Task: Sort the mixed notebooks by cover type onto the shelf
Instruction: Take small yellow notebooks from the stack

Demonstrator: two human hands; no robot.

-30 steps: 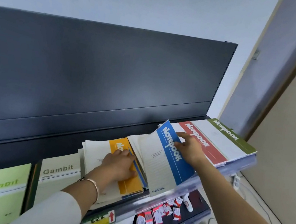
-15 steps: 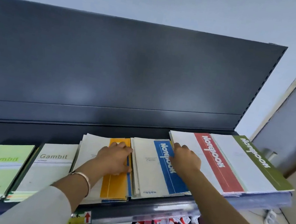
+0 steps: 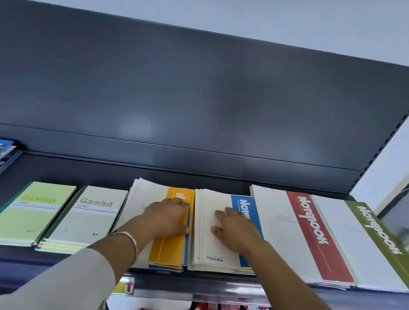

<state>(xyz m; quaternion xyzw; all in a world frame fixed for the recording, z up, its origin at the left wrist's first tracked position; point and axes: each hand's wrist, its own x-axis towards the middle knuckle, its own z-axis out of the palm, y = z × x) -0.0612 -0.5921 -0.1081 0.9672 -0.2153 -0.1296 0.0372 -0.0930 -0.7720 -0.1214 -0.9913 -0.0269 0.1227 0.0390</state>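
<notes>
Lying in six stacks on the shelf (image 3: 36, 163), notebooks; left hand (image 3: 168, 216) and right hand (image 3: 235, 229) press flat, fingers spread, gripping nothing.

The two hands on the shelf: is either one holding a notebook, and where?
Neither grips anything. The left hand lies flat on the orange-striped notebook stack; the right hand lies flat on the blue-striped notebook stack.

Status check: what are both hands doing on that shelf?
Left hand flat on yellow stack. Right hand flat on blue stack. Nothing gripped, nothing in the way.
</notes>
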